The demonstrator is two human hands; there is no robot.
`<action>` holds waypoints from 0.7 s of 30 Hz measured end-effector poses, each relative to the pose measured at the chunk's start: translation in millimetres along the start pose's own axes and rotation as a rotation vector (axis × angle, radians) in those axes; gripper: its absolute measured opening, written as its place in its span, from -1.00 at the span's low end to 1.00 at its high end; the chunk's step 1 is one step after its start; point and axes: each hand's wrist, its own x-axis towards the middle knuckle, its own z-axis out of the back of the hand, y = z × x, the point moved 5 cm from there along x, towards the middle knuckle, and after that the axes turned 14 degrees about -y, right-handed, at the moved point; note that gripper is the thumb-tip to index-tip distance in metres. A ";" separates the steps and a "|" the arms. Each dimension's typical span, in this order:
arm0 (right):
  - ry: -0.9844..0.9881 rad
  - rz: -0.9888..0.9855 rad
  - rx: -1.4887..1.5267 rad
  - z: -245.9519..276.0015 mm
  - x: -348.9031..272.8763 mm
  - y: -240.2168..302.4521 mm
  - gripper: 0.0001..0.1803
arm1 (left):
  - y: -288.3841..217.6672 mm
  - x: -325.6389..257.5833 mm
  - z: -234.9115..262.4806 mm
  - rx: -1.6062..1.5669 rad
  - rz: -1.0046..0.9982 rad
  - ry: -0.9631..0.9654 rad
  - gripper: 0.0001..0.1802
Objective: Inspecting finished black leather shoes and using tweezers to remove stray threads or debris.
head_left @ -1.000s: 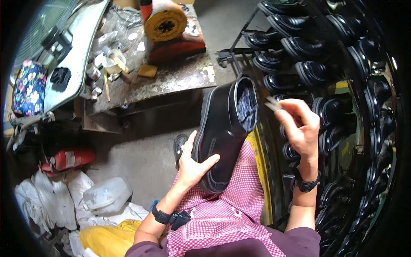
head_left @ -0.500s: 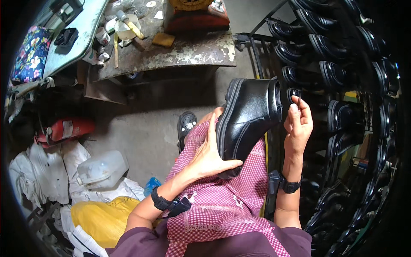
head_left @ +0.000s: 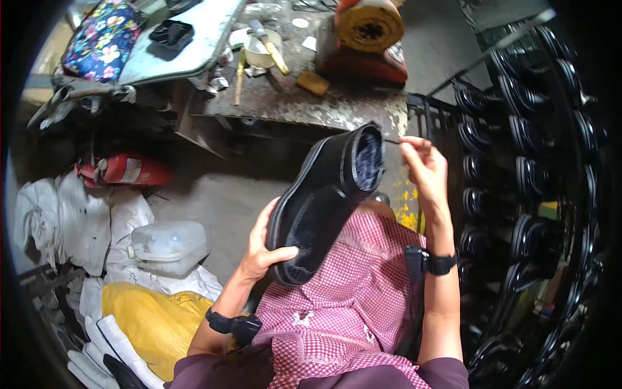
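A black ankle boot [head_left: 319, 211] is tilted over my lap, its fuzzy-lined opening toward the upper right and its toe toward me. My left hand [head_left: 260, 251] grips it near the toe, thumb on the upper and fingers around the sole side. Close to the boot's top edge, my right hand [head_left: 424, 170] pinches a thin dark strip [head_left: 392, 141]. I cannot tell whether that strip touches the boot or what kind of thing it is. Beneath the boot lies my pink checked apron [head_left: 356, 279].
Racks of black boots [head_left: 534, 236] stand on the right. Ahead is a worn workbench [head_left: 363, 110] with a red machine [head_left: 330, 48], a sponge [head_left: 312, 83] and a brush [head_left: 271, 48]. A clear plastic jug [head_left: 172, 246], a yellow sack [head_left: 152, 324] and a red cylinder [head_left: 133, 170] sit at left.
The boot has turned so its opening shows more, and moved left with my left hand. My right hand has moved left, still pinching the strip. The whole view has shifted.
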 end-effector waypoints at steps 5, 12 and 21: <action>0.255 0.114 0.002 -101.4 53.8 -23.3 -0.55 | -0.7 -15.8 47.3 -0.097 0.089 -0.126 0.05; 0.324 -0.011 0.148 -220.4 86.5 -4.2 -0.46 | 31.2 -42.8 59.9 -0.185 0.271 -0.234 0.04; 0.229 -0.441 0.462 -264.0 134.4 -9.0 -0.81 | 34.1 -33.3 31.3 0.319 0.000 0.001 0.10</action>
